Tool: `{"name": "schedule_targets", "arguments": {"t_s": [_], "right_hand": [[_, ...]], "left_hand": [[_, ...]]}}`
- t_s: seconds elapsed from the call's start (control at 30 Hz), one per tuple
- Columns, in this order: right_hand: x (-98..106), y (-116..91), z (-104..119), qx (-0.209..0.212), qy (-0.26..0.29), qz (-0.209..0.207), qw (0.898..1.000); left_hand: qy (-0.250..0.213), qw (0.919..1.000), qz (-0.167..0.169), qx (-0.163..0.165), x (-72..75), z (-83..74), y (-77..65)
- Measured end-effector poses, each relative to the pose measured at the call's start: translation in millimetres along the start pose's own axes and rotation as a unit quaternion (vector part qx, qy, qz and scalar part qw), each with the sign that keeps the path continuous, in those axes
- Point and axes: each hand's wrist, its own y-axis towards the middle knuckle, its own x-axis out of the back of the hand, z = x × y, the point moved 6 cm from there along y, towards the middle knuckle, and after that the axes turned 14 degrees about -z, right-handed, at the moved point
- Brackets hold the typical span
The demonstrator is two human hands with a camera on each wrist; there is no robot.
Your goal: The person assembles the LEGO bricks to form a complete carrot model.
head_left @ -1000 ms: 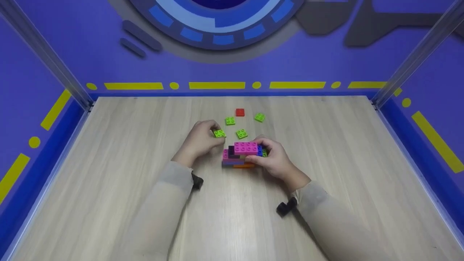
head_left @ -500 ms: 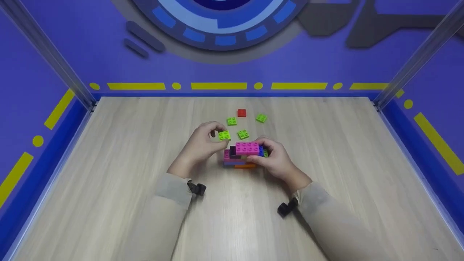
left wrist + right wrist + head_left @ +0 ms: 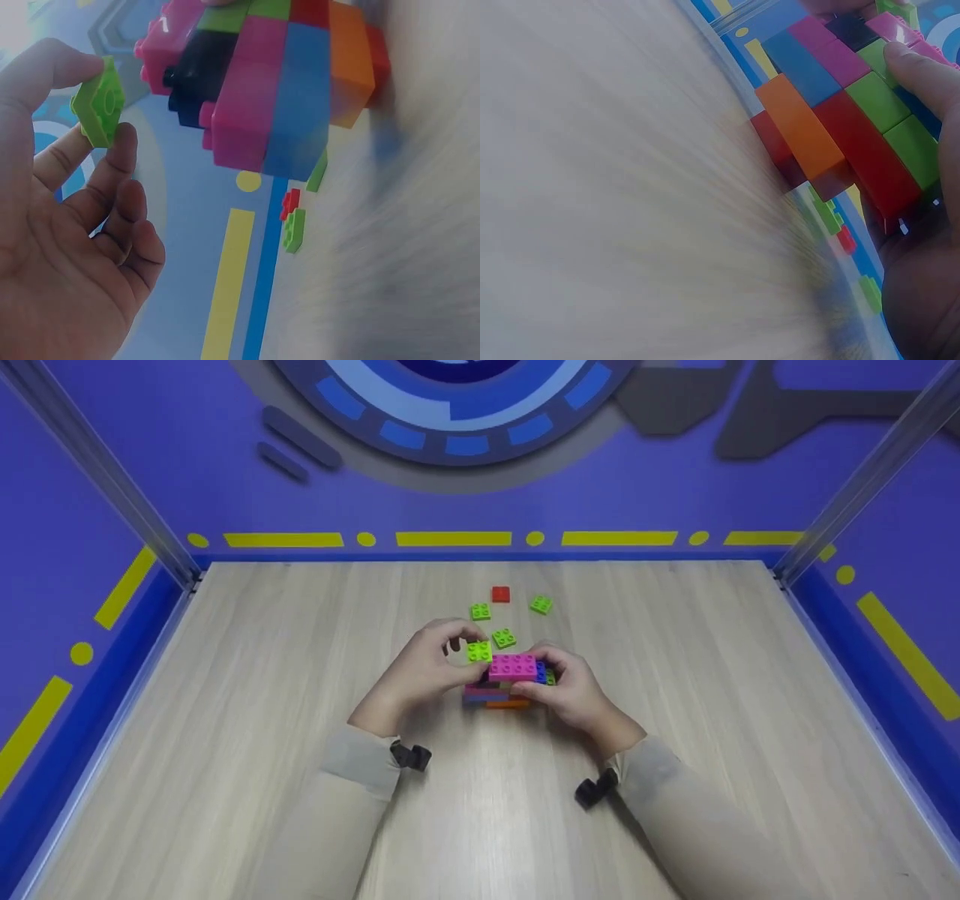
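Note:
Between thumb and finger, my left hand point(image 3: 431, 664) pinches a thin lime-green toy brick point(image 3: 101, 105), studs up in the head view. The brick is close to the left end of a pink brick point(image 3: 513, 667), the top of a stacked block structure point(image 3: 840, 112). That structure has layers of blue, pink, black, green, red and orange bricks. My right hand point(image 3: 570, 690) grips the structure's right side, thumb in front and fingers behind. In the left wrist view a gap shows between the green brick and the structure. The structure's back side is hidden in the head view.
Loose flat bricks lie on the wooden table point(image 3: 225, 720) behind the structure: a red one point(image 3: 501, 595), and green ones at the left point(image 3: 481, 611), right point(image 3: 541, 604) and nearer point(image 3: 504, 638). Blue panels point(image 3: 450, 510) stand along the table's back and sides.
My left hand has moved right and slightly nearer with the green brick, from left of the structure to the pink brick's left end. The right hand and structure stay in place.

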Motion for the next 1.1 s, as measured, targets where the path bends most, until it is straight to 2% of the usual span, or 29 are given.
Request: {"name": "schedule_targets", "arguments": {"t_s": [0.33, 0.57, 1.1], "right_hand": [[-1.1, 0.1, 1.5, 0.005, 0.007, 0.006, 1.0], [-1.0, -0.2, 1.8, 0.001, 0.001, 0.006, 1.0], [-0.1, -0.7, 2.6, 0.002, 0.001, 0.008, 1.0]], "left_hand": [[0.003, 0.9998, 0.018, 0.007, -8.8, -0.4, -2.6], [0.0, 0.9998, 0.019, 0.003, -11.6, -0.1, -2.4], [-0.007, 0.9997, 0.015, 0.019, -12.4, 0.1, -3.1]]}}
